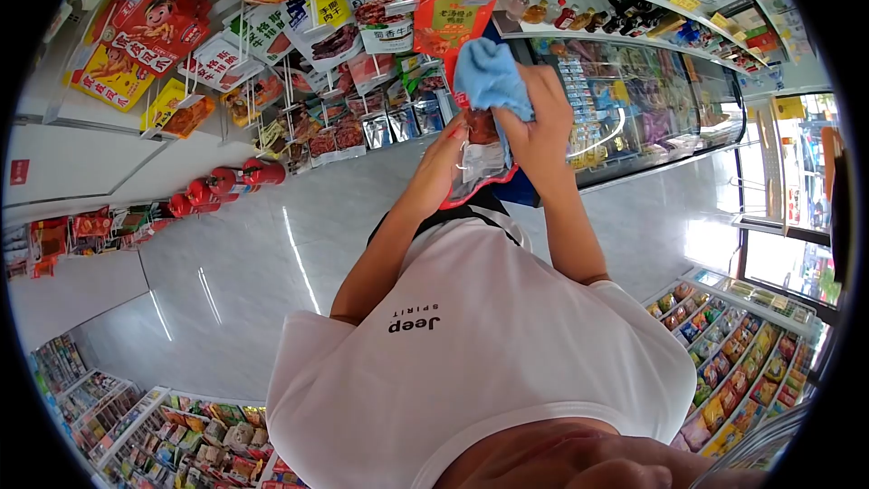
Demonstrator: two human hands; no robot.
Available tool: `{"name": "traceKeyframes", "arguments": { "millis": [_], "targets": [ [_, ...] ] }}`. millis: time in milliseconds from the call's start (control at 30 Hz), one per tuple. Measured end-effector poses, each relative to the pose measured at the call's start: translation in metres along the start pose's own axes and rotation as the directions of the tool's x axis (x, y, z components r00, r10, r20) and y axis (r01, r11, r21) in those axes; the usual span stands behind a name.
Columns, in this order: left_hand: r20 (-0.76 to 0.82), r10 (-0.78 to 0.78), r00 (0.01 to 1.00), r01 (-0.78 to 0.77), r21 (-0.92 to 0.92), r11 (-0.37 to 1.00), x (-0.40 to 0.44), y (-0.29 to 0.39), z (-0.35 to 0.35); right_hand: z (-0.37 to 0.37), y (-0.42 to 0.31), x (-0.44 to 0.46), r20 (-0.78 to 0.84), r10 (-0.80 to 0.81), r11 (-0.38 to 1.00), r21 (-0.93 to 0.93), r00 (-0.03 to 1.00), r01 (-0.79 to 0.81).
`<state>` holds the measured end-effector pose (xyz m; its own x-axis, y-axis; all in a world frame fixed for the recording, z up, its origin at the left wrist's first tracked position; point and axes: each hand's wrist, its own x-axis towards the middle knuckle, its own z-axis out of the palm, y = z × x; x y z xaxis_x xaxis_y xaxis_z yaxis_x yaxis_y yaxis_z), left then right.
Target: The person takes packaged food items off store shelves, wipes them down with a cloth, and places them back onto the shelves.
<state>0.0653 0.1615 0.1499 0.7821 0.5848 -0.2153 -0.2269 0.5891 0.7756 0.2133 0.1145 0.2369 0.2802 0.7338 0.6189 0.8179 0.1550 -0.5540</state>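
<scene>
One blue cloth (489,74) sits clutched in the right hand (546,122), over the upper end of a clear, red-edged packet (482,158) that the left hand (436,172) grips. Through my head view, I see the packet held up beyond the white shirt (507,335), near hanging snack bags (457,11).

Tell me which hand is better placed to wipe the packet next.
Probably the right hand: it holds the blue cloth over the red-edged packet, while the left hand holds the packet's side.
</scene>
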Motion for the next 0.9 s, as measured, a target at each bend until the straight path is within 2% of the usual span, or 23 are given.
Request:
{"name": "traceKeyframes", "arguments": {
  "millis": [33, 100, 167, 233, 333, 433, 500, 600, 633, 733, 767, 867, 900],
  "targets": [
    [-0.028, -0.019, 0.999, 0.021, 0.041, 0.999, 0.0, 0.005, 0.005, 0.003, 0.001, 0.002, -0.013, 0.01, 1.0, 0.01, 1.0, -0.01],
    [-0.039, -0.03, 0.999, 0.031, 0.012, 0.999, 0.001, 0.006, 0.009, 0.01, 0.002, -0.002, -0.006, 0.007, 1.0, -0.015, 1.0, -0.007],
    [-0.004, -0.007, 1.0, 0.006, -0.128, 0.992, 0.007, 0.002, 0.011, 0.015, -0.003, -0.009, -0.002, 0.018, 1.0, 0.025, 1.0, -0.018],
    [0.118, 0.099, 0.988, -0.087, -0.105, 0.991, 0.01, 0.005, 0.01, 0.021, -0.001, -0.016, -0.037, 0.051, 0.997, 0.06, 0.998, -0.048],
    [0.126, 0.12, 0.985, -0.105, -0.125, 0.987, 0.006, 0.01, 0.022, 0.03, 0.005, -0.027, -0.106, 0.147, 0.988, 0.063, 0.984, -0.141],
    [0.087, 0.028, 0.996, -0.002, -0.279, 0.96, 0.007, 0.007, 0.024, 0.037, 0.001, -0.033, -0.103, 0.077, 0.996, 0.056, 0.992, -0.071],
    [0.104, 0.007, 0.995, 0.029, -0.345, 0.938, 0.009, 0.009, 0.022, 0.035, 0.008, -0.04, -0.006, 0.094, 0.993, 0.069, 0.996, -0.093],
    [0.156, 0.112, 0.981, -0.044, -0.388, 0.921, 0.012, 0.008, 0.024, 0.023, 0.016, -0.039, 0.055, 0.068, 0.995, 0.072, 0.996, -0.072],
    [0.134, 0.104, 0.985, -0.031, -0.462, 0.886, 0.012, 0.007, 0.024, 0.019, 0.014, -0.038, 0.051, 0.064, 0.995, 0.071, 0.997, -0.068],
    [-0.004, 0.083, 0.997, -0.076, -0.454, 0.888, 0.014, 0.009, 0.024, 0.018, 0.005, -0.043, 0.097, 0.056, 0.995, 0.082, 0.994, -0.064],
    [0.075, 0.172, 0.982, -0.103, -0.55, 0.829, 0.019, 0.003, 0.012, 0.017, 0.001, -0.046, 0.136, 0.059, 0.994, 0.083, 0.989, -0.071],
    [0.372, 0.33, 0.868, 0.0, -0.663, 0.748, 0.031, -0.009, -0.012, 0.009, 0.0, -0.042, 0.193, 0.065, 0.995, 0.065, 0.979, -0.079],
    [0.136, 0.14, 0.981, -0.056, -0.491, 0.869, 0.014, 0.009, 0.008, 0.004, -0.001, -0.039, 0.184, 0.074, 0.995, 0.051, 0.98, -0.085]
  ]
}}
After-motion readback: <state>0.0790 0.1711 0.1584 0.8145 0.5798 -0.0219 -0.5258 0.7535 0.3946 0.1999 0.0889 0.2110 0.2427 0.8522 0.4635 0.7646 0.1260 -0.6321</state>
